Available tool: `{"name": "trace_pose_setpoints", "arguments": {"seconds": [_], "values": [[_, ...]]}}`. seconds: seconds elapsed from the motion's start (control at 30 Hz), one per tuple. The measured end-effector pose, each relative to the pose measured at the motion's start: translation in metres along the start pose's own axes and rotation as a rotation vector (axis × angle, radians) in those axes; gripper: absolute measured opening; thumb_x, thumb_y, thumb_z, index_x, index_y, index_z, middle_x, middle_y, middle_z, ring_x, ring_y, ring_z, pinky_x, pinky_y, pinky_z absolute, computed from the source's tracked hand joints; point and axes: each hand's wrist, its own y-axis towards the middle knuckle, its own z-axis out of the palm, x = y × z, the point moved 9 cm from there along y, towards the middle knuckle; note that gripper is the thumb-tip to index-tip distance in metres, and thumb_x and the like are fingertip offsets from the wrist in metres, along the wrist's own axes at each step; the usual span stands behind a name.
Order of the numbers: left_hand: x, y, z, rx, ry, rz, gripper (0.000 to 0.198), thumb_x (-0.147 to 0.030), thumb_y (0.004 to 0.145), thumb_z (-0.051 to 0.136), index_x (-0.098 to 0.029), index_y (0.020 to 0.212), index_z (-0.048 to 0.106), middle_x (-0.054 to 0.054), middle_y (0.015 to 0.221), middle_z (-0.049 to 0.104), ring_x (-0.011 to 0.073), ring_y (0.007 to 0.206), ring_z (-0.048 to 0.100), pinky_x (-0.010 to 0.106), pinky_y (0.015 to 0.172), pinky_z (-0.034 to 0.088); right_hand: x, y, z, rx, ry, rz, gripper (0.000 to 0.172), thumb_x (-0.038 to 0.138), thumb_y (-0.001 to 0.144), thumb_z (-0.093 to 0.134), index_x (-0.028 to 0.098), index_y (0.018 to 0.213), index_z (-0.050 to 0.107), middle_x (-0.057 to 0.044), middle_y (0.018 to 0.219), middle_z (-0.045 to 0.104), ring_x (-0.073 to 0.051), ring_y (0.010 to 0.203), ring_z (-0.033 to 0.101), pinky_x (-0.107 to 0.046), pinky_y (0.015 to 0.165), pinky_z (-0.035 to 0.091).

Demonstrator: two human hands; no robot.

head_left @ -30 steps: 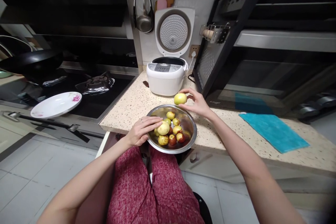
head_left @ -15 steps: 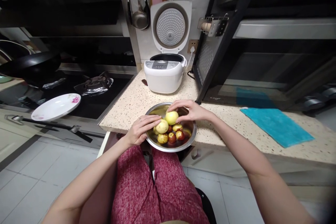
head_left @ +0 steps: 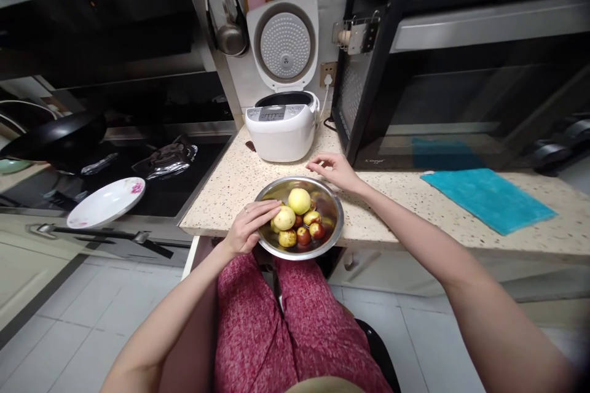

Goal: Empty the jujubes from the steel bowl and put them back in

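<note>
A steel bowl (head_left: 332, 234) sits at the front edge of a speckled counter (head_left: 230, 190), partly overhanging it. Several small yellow-green and red fruits lie inside, with a larger yellow-green fruit (head_left: 299, 201) on top. My left hand (head_left: 251, 228) rests on the bowl's left rim, its fingers curled over a yellow fruit (head_left: 284, 218). Just behind the bowl, my right hand (head_left: 332, 169) hovers above the counter with loosely spread fingers and holds nothing.
A white rice cooker (head_left: 281, 129) stands open behind the bowl. A dark oven (head_left: 452, 73) fills the right, with a teal cloth (head_left: 488, 199) on the counter. To the left are a stove (head_left: 147, 178), a white flowered plate (head_left: 107, 202) and a black pan (head_left: 55, 135).
My right hand carried the large yellow-green fruit from behind the bowl into it, let go, and drew back behind the rim. My left hand stayed on the bowl.
</note>
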Motion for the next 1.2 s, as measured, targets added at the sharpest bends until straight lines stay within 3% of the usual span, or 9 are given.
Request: {"name": "trace_pose_setpoints", "arguments": {"seconds": [0.53, 0.83, 1.03, 1.13, 1.2], "values": [[-0.001, 0.0, 0.003, 0.02, 0.233, -0.056, 0.075, -0.063, 0.103, 0.011, -0.017, 0.153, 0.041, 0.017, 0.144, 0.058, 0.0287, 0.128, 0.06, 0.042, 0.102, 0.049, -0.004, 0.001, 0.003, 0.016, -0.082, -0.025, 0.024, 0.037, 0.089, 0.062, 0.018, 0.082, 0.073, -0.006, 0.086, 0.075, -0.019, 0.08, 0.067, -0.028, 0.069, 0.052], [0.009, 0.003, 0.011, 0.063, 0.338, -0.261, 0.069, -0.061, 0.104, 0.023, -0.019, 0.157, 0.033, 0.015, 0.15, 0.052, 0.0303, 0.13, 0.056, 0.044, 0.107, 0.046, -0.005, 0.003, 0.001, 0.012, -0.121, -0.057, 0.024, 0.038, 0.09, 0.061, 0.019, 0.085, 0.074, -0.006, 0.091, 0.075, -0.019, 0.082, 0.067, -0.028, 0.066, 0.054], [0.02, 0.006, 0.001, 0.01, 0.319, -0.386, 0.057, -0.044, 0.105, 0.039, -0.024, 0.158, 0.03, 0.012, 0.153, 0.048, 0.0295, 0.134, 0.052, 0.05, 0.111, 0.045, -0.004, 0.001, 0.001, 0.021, -0.171, -0.066, 0.018, 0.03, 0.089, 0.06, 0.018, 0.095, 0.073, -0.008, 0.097, 0.073, -0.02, 0.084, 0.067, -0.028, 0.063, 0.053], [0.022, 0.011, -0.005, -0.008, 0.22, -0.434, 0.058, -0.038, 0.104, 0.045, -0.026, 0.158, 0.027, 0.011, 0.157, 0.043, 0.0287, 0.143, 0.044, 0.052, 0.118, 0.04, -0.011, 0.0, 0.0, 0.023, -0.274, 0.035, 0.018, 0.028, 0.082, 0.069, 0.019, 0.098, 0.071, -0.007, 0.093, 0.073, -0.019, 0.077, 0.067, -0.028, 0.061, 0.052], [0.023, 0.018, -0.008, -0.01, 0.149, -0.474, 0.064, -0.039, 0.101, 0.051, -0.026, 0.159, 0.024, 0.011, 0.161, 0.035, 0.0298, 0.148, 0.038, 0.054, 0.121, 0.037, -0.027, -0.003, 0.001, 0.076, -0.315, 0.219, 0.018, 0.034, 0.078, 0.075, 0.018, 0.085, 0.069, -0.005, 0.076, 0.072, -0.018, 0.066, 0.065, -0.027, 0.057, 0.048]]}}
